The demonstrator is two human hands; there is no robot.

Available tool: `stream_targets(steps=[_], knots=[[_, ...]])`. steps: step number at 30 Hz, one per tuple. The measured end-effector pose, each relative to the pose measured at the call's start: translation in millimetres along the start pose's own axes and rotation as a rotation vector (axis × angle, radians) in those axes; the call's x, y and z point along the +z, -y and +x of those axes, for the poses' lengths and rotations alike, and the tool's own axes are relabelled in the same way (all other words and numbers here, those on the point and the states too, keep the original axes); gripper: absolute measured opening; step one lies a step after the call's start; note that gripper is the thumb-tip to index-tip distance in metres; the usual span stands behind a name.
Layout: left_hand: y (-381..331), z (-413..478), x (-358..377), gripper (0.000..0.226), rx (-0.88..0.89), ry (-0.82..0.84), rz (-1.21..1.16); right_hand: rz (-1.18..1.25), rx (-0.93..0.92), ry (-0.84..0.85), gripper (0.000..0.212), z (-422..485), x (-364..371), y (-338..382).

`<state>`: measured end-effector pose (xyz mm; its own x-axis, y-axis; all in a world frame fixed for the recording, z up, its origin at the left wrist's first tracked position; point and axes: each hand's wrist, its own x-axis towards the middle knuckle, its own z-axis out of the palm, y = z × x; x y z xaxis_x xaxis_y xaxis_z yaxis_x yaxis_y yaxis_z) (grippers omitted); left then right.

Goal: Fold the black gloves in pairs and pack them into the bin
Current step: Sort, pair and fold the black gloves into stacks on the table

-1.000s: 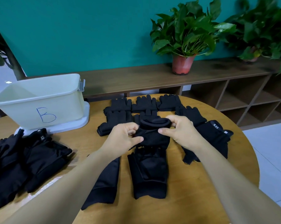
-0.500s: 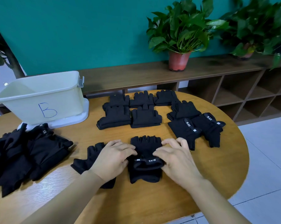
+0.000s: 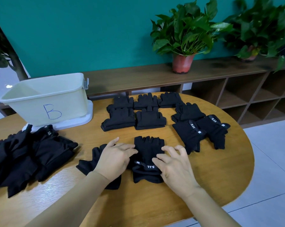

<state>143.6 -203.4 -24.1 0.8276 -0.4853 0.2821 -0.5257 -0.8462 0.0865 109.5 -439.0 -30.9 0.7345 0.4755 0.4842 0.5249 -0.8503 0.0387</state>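
A black fingerless glove (image 3: 148, 147) lies flat on the round wooden table (image 3: 212, 169), cuff toward me, its strap reading 5.11. My left hand (image 3: 113, 158) rests on its left edge with fingers stretched out. My right hand (image 3: 174, 164) presses its right side near the strap, fingers spread and slightly bent. A second black glove (image 3: 90, 163) lies partly under my left hand. Several folded glove pairs (image 3: 133, 117) sit in rows farther back. The cream bin (image 3: 45, 99) marked B stands at the back left.
A loose heap of black gloves (image 3: 27, 154) covers the table's left side. Two more strapped gloves (image 3: 202, 131) lie at the right. The bin stands on its white lid (image 3: 79, 120). Behind is a wooden shelf (image 3: 154, 76) with potted plants (image 3: 184, 36). The table edge drops off at right.
One second ago both hands held the glove up, pinching its cuff. They have laid it flat on the table and now press it down; my view has also shifted.
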Motion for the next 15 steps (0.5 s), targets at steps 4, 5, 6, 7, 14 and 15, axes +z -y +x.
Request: stream_targets(steps=[4,5,6,7,14,15], knots=[[1.3,-2.9,6.4,0.057,-0.001,0.03,0.042,-0.031,-0.014,0.005,0.022,-1.7,3.1,-2.5],[2.0,-3.4,7.4,0.058,-0.008,0.048,0.038,-0.028,-0.023,0.01,0.023,-0.8,2.6,-2.9],[2.4,-4.4,6.9,0.059,-0.009,0.075,0.035,-0.018,-0.039,0.025,0.023,0.2,1.0,-3.4],[2.8,-5.8,5.6,0.061,-0.004,0.112,0.024,-0.002,-0.051,0.055,0.027,1.4,-1.5,-4.5],[-3.1,6.7,-25.0,0.063,-0.173,0.017,-0.246,0.138,0.156,0.072,0.04,17.7,-17.6,-17.5],[-10.1,12.5,-25.0,0.058,-0.194,-0.01,-0.298,0.174,0.19,0.07,0.039,22.8,-16.2,-13.8]])
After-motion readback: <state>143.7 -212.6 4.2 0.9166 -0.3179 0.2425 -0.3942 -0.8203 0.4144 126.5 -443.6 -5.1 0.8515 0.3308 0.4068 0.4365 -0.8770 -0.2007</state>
